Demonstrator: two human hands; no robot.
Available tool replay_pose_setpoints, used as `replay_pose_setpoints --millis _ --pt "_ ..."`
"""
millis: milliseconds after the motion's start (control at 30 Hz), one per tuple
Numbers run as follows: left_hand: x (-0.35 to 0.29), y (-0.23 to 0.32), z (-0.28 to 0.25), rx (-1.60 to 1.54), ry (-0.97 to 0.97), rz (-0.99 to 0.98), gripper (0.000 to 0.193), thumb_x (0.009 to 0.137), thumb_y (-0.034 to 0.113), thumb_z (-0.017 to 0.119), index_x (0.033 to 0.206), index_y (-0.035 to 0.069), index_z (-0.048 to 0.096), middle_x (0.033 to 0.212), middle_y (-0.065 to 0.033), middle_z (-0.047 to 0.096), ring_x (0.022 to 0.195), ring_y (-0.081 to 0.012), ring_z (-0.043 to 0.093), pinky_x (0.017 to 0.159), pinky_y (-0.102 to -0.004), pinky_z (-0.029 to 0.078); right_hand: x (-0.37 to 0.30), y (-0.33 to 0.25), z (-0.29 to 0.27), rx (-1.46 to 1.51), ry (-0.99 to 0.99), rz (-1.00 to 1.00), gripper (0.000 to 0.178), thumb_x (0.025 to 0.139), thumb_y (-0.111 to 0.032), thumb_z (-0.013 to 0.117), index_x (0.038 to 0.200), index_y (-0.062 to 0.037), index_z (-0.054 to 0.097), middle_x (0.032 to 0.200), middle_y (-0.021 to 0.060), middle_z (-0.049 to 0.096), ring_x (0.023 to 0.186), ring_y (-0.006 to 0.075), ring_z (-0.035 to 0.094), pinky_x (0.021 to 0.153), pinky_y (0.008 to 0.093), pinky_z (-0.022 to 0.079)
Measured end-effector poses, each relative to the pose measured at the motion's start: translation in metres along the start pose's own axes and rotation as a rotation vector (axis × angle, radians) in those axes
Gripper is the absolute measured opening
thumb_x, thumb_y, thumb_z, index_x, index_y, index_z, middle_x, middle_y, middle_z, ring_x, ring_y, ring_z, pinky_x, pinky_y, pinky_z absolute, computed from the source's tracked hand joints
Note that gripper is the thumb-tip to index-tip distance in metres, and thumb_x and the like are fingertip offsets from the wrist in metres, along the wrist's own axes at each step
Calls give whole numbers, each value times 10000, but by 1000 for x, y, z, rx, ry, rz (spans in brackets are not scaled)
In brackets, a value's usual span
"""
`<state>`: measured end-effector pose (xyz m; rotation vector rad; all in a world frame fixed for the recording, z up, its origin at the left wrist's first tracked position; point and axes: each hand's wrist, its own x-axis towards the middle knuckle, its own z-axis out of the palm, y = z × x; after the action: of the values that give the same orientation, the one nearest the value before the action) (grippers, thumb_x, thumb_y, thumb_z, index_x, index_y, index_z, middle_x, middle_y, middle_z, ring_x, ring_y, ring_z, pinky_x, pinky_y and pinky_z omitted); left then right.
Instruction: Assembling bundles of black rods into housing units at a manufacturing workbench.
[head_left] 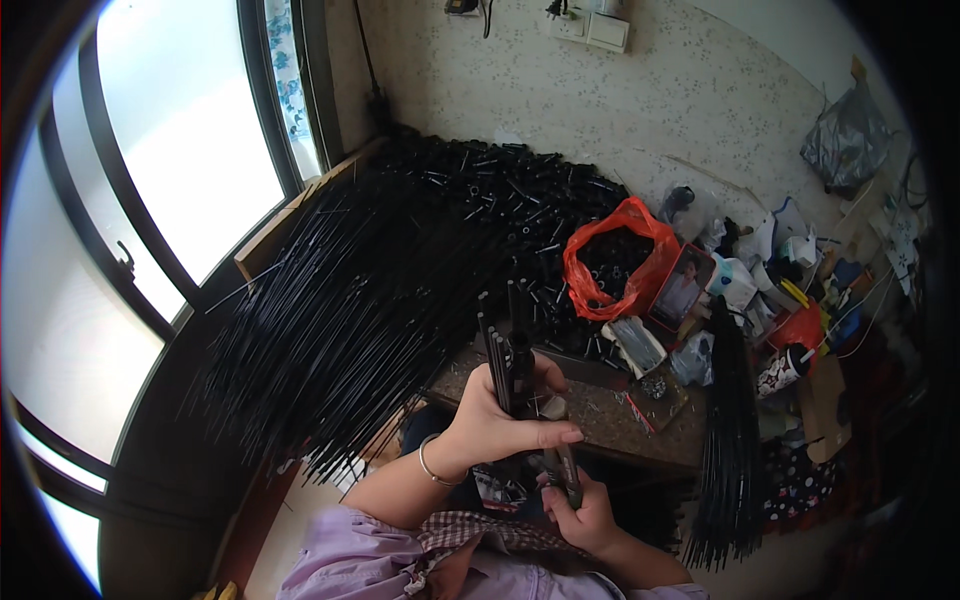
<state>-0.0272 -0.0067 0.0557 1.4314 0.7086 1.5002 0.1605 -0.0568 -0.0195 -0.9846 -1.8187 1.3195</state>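
Observation:
My left hand (490, 420), a bangle on its wrist, is closed around several thin black rods (492, 350) that stand up out of the fist. A short black tubular part (519, 362) sits beside them in the same grip. Just below, my right hand (588, 515) is wrapped round a dark, narrow hand tool (569, 474). The tool's upper end meets the left hand near its thumb; its exact kind is hard to make out. Behind my left hand, a large spread of long black rods (330, 290) lies across the bench.
Short black tubular parts (520, 190) are heaped at the back. An orange plastic bag (645, 225) holds more. A phone (683, 287) shows a picture. A bundle of black rods (730, 450) hangs over the right edge, near a patterned cup (782, 372). Windows (170, 120) line the left.

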Motion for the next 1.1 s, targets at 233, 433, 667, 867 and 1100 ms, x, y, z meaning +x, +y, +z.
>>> replay_pose_setpoints --millis 233,433,667,867,1100 --pt "-10 -16 2 117 186 83 415 565 173 800 876 4 582 790 -10 582 694 -59 533 632 -204 436 -4 -20 3 -244 96 -43 177 842 -107 583 983 -22 519 644 156 564 595 302 611 529 316 462" --pt "-11 -20 -5 73 106 65 522 664 189 791 1046 -18 502 778 -4 571 736 -85 547 659 -200 442 -9 -26 -15 -99 -49 273 195 839 -103 589 996 -16 511 751 115 603 686 206 630 621 297 476" --pt "-7 -22 -36 -261 -114 98 327 748 229 726 833 24 486 693 -30 537 616 -103 516 563 -233 414 -4 -43 -61 502 -42 46 299 739 -66 660 994 -7 516 1144 81 472 1031 197 466 861 333 395" --pt "-17 -31 -34 -191 -172 56 324 763 264 715 842 22 514 732 3 528 662 -83 512 594 -217 407 4 -69 -75 -893 158 -524 188 568 -149 712 726 -105 619 1050 19 544 1088 320 412 934 498 278" --pt "-15 -24 -28 35 -29 59 591 723 543 646 840 -11 479 627 -15 506 532 -78 522 453 -184 388 9 -76 -85 -1448 322 -911 87 676 -129 669 763 -130 669 1039 -56 553 1032 258 489 941 412 331"
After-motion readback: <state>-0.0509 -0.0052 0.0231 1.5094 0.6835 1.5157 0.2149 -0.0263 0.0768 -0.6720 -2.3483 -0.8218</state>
